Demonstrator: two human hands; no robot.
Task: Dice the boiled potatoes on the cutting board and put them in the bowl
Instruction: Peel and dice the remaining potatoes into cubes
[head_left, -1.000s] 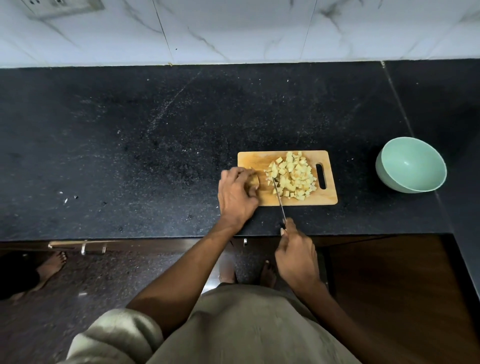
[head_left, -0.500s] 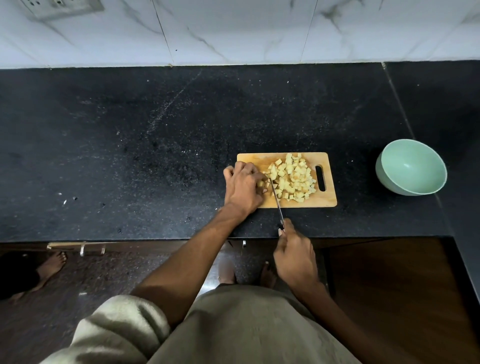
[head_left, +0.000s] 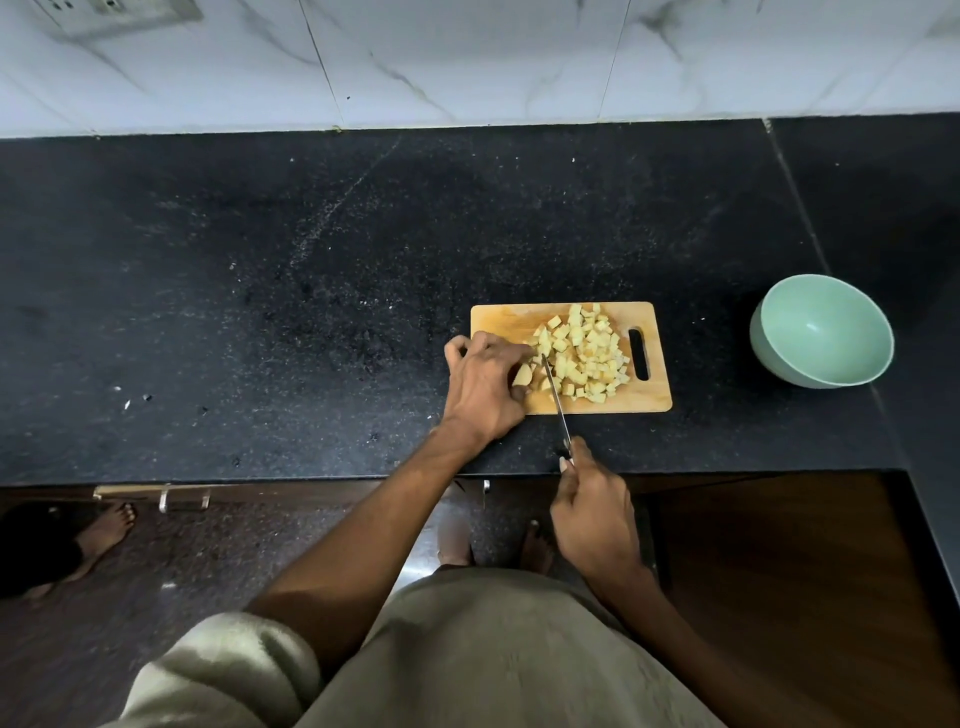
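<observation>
A wooden cutting board (head_left: 649, 402) lies on the black counter (head_left: 260, 312), its handle slot toward the right. A heap of diced potato (head_left: 584, 353) covers the middle of the board, reaching to its far edge. At the board's left end the left hand (head_left: 483, 387) rests with fingers curled over an uncut potato piece (head_left: 522, 375), its grip holding that piece down against the wood; the fingertips reach toward the near-left side of the heap. The knife (head_left: 556, 397) stands just right of that piece, its blade running from the heap's left side back over the board's near edge, between the held piece and the diced cubes. The right hand (head_left: 595, 512) is back over the counter's front edge, its grip closed around the knife handle, which is mostly hidden inside the fist. A pale green bowl (head_left: 823, 332) sits on the counter well to the right of the board, tilted toward the camera, apart from both hands; nothing shows inside it. White marble-patterned tiles (head_left: 467, 57) back the counter.
</observation>
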